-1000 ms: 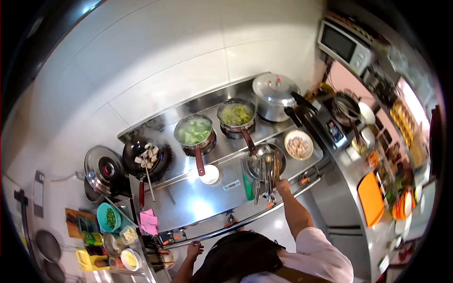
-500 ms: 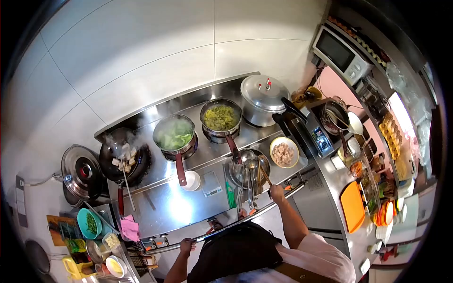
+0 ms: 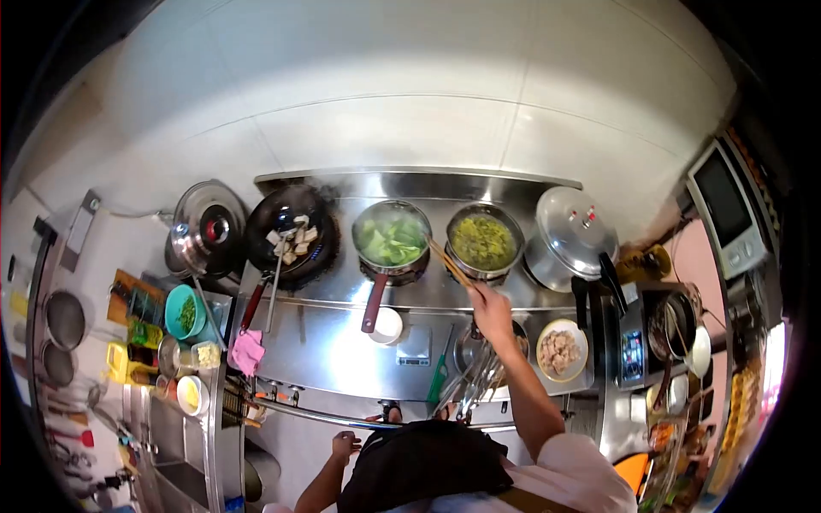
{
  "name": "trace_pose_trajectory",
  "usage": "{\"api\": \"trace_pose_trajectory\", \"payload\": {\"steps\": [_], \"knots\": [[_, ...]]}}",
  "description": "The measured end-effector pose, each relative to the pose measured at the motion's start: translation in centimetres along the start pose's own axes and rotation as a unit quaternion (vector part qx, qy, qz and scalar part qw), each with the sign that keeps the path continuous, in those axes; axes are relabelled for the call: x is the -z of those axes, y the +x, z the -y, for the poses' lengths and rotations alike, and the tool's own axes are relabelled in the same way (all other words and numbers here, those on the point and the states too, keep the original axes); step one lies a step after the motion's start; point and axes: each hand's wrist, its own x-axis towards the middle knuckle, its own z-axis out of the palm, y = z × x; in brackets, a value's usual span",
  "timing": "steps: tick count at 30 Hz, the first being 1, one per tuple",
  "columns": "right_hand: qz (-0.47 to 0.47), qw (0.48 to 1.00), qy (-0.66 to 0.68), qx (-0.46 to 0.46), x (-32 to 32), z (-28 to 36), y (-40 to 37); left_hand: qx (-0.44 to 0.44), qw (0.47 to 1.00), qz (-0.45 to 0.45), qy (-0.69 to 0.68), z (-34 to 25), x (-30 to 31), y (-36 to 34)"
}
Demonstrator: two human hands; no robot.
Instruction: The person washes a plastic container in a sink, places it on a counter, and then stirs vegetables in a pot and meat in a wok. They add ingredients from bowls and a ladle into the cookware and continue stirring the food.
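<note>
My right hand is closed around a pair of wooden chopsticks. Their tips point toward the right rim of a pot of steaming leafy greens, whose dark red handle faces me. Just beyond the chopsticks, a second pot holds chopped yellow-green vegetables. Under my right forearm lies a metal bowl with ladles and other utensils, partly hidden. My left hand hangs just below the metal rail, fingers curled, with nothing visible in it.
On the left burner sits a black wok with pale cubes and a spatula. A pressure cooker stands at the right, behind a bowl of raw meat pieces. A white bowl, a scale and a pink cloth line the counter.
My right hand has moved up from the metal bowl toward the pot of greens with the chopsticks. My left hand has come off the rail. The view has turned and shifted.
</note>
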Motion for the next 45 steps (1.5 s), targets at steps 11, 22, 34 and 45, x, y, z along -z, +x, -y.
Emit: {"api": "trace_pose_trajectory", "payload": {"steps": [11, 22, 34, 45], "knots": [[0.221, 0.939, -0.264, -0.024, -11.8, 6.2, 13.7, -0.014, 0.987, -0.078, -0.139, 7.3, 0.3, -2.4], [0.177, 0.929, -0.324, 0.009, -15.0, 4.5, 13.7, 0.035, 0.986, -0.057, -0.156, 5.2, 4.5, -0.3], [0.23, 0.903, -0.347, 0.103, -9.8, 9.7, 17.6, 0.023, 0.986, -0.068, -0.15, 4.8, 6.0, 1.0], [0.156, 0.925, -0.344, 0.038, -15.4, 7.5, 17.2, 0.023, 0.972, -0.087, -0.219, 7.2, 5.2, -0.7]]}}
